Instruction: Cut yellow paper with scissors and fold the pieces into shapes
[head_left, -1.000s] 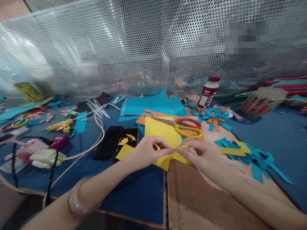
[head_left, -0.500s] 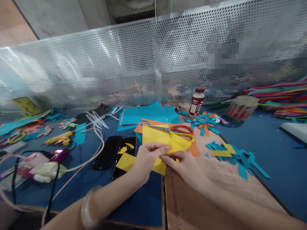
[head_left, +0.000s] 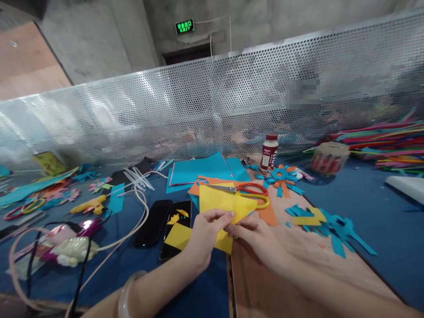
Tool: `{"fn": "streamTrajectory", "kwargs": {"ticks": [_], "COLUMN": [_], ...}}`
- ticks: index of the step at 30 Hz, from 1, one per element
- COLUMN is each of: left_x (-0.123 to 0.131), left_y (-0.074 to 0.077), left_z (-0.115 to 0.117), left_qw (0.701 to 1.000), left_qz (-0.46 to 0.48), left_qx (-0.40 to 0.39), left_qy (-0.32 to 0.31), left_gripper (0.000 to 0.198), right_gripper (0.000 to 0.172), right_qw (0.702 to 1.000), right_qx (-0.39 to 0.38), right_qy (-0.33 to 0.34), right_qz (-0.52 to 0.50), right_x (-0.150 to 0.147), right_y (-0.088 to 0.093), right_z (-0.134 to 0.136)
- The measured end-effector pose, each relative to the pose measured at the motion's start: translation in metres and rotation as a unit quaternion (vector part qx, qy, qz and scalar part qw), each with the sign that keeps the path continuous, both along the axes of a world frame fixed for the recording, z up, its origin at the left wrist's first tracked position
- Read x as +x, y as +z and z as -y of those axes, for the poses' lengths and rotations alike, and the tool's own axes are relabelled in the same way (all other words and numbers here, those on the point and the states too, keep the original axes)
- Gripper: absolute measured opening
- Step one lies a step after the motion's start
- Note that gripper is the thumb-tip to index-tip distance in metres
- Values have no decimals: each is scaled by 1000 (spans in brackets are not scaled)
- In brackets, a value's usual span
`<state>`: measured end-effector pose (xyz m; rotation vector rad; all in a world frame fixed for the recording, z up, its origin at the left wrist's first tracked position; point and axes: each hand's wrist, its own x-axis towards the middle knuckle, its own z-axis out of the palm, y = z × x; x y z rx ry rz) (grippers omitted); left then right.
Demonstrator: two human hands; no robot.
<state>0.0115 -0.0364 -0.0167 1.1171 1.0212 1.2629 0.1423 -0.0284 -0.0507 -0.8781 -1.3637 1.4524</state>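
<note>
Left hand [head_left: 206, 232] and right hand [head_left: 256, 234] pinch a thin yellow paper piece [head_left: 244, 208] in a fingertip grip above the wooden worktop [head_left: 251, 287]; its shaping looks unfinished (a blue-and-orange paper flower [head_left: 281, 176] beyond, to the right, seems complete)

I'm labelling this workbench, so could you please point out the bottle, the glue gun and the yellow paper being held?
Bottle [head_left: 270, 153]: head view, on its label.
Glue gun [head_left: 90, 205]: head view, on its yellow body.
Yellow paper being held [head_left: 243, 210]: head view, on its flat face.
</note>
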Motion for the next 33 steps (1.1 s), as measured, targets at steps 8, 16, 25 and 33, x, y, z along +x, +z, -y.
{"fn": "streamTrajectory", "kwargs": {"ticks": [8,16,25,33], "left_x": [-2,-3,-5,-3], "left_y": [-3,-5,-5,-6], "left_z": [-1,-1,2,1], "left_qw": [999,997,997,997], "left_qz": [33,69,56,65], "left_qx": [-3,-8,-22,-21], "left_qy": [-16,-46,-56,-40], "left_gripper": [19,18,15,15], "right_gripper": [26,35,39,42], "right_qw": [1000,990,999,1000], "right_qx": [-11,48,-11,-18], "right_qy": [19,-4,39,1], "right_qz": [-19,132,20,10], "right_x": [-1,3,6,1], "right_y": [6,11,15,14], "right_z": [4,6,9,14]}}
